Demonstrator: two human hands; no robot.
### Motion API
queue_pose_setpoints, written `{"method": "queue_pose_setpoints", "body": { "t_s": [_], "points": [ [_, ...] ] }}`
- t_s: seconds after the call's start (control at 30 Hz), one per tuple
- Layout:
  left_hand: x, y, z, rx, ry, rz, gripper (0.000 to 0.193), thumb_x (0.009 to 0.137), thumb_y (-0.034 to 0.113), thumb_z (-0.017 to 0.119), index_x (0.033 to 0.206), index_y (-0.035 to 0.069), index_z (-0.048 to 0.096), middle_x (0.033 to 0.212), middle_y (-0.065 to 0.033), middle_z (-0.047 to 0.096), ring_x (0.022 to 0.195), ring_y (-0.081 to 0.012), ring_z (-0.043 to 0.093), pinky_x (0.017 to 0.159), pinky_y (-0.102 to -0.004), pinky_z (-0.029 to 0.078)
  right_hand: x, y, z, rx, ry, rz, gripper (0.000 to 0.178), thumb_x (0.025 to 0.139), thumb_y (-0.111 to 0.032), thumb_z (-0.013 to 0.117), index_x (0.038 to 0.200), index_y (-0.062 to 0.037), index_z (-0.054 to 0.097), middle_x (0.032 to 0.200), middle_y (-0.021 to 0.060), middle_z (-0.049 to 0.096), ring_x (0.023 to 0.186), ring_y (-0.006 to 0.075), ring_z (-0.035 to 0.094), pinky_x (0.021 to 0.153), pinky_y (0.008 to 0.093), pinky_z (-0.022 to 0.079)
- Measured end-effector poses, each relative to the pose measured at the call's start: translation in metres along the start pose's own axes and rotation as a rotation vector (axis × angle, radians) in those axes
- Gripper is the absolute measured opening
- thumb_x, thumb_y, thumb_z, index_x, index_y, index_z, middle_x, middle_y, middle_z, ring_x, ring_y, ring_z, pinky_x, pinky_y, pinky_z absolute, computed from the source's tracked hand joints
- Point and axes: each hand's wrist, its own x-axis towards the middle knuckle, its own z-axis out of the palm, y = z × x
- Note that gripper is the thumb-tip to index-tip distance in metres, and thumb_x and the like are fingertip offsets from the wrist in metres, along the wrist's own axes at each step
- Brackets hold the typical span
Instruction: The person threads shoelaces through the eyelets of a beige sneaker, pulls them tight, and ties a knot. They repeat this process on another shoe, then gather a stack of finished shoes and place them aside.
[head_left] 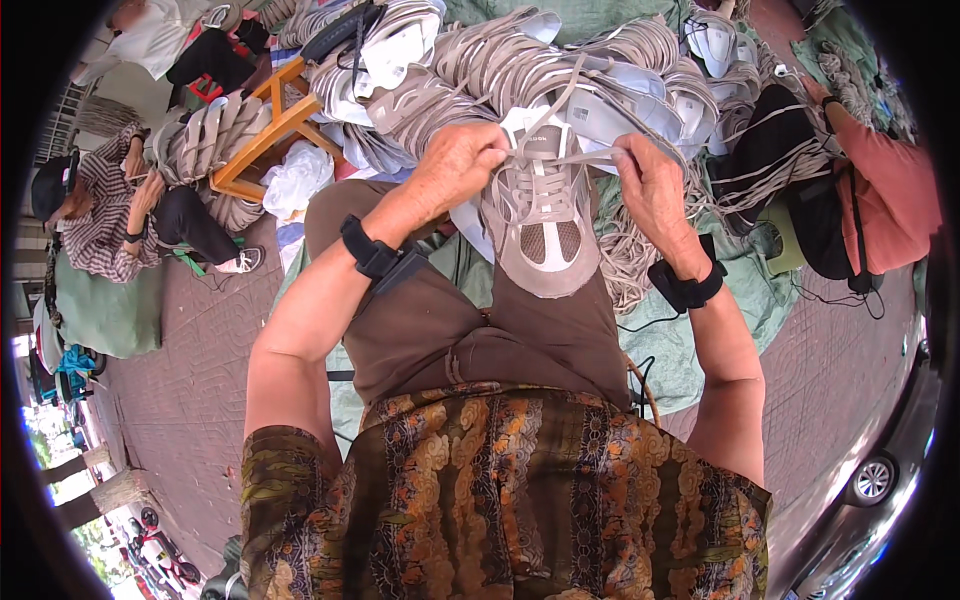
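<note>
A beige and white shoe upper (568, 272) rests on my brown-trousered thigh, toe toward me and tongue away. Its lace criss-crosses over the tongue. My left hand (462, 162) is closed at the upper's top left edge, pinching the lace beside the eyelets. To the right, my right hand (652, 182) pinches a stretch of the shoelace (590, 156) between thumb and finger, pulled out sideways from the upper. A loose lace end also rises above the tongue, over the pile behind.
Stacked shoe uppers (490, 60) lie just beyond my knees. Loose laces (632, 265) heap on a green sheet (745, 300) at right. A wooden stool (262, 130) stands at left. Two people work nearby: one in a checked shirt (100, 215), one in a pink top (890, 200).
</note>
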Motion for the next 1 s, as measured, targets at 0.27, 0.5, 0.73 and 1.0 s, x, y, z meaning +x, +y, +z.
{"method": "queue_pose_setpoints", "body": {
  "t_s": [0.27, 0.5, 0.73, 1.0],
  "points": [
    [-0.034, -0.031, -0.044, -0.033, -0.09, -0.272, 0.01, 0.087, 0.01, 0.056, 0.084, 0.001, 0.059, 0.066, -0.0009, 0.056, 0.064, -0.0096, 0.054, 0.061, -0.0265, 0.044, 0.01, -0.009, 0.019, 0.361, 0.011, 0.252, 0.022, 0.093, -0.016, 0.047, 0.094, 0.0009, 0.061, 0.079, 0.0145, 0.06, 0.075, 0.0245, 0.058, 0.072, 0.0344, 0.045],
    [-0.071, -0.042, -0.081, -0.013, -0.067, -0.306, 0.011, 0.088, 0.011, 0.055, 0.08, 0.003, 0.056, 0.061, 0.0022, 0.047, 0.058, -0.0069, 0.046, 0.055, -0.0257, 0.037, -0.001, -0.013, 0.035, 0.477, -0.089, 0.315, 0.022, 0.095, -0.019, 0.05, 0.095, 0.0, 0.061, 0.074, 0.0085, 0.059, 0.067, 0.0185, 0.054, 0.062, 0.0288, 0.042],
    [-0.117, -0.062, -0.149, 0.042, -0.138, -0.34, 0.011, 0.088, 0.011, 0.056, 0.079, 0.005, 0.057, 0.062, 0.0058, 0.046, 0.055, -0.0039, 0.042, 0.049, -0.0224, 0.035, -0.006, -0.021, 0.041, 0.306, -0.158, 0.215, 0.017, 0.091, -0.017, 0.054, 0.093, -0.0014, 0.06, 0.079, 0.022, 0.06, 0.072, 0.0406, 0.058, 0.064, 0.0389, 0.047],
    [-0.13, -0.089, -0.176, 0.552, -0.026, -0.294, 0.006, 0.085, 0.007, 0.055, 0.086, 0.002, 0.059, 0.069, -0.0051, 0.057, 0.063, -0.0142, 0.055, 0.061, -0.0286, 0.046, -0.004, -0.009, 0.043, 0.326, -0.244, 0.193, 0.019, 0.091, -0.019, 0.056, 0.097, -0.0016, 0.059, 0.077, 0.017, 0.06, 0.068, 0.0311, 0.058, 0.065, 0.0367, 0.047]
  ]
}}
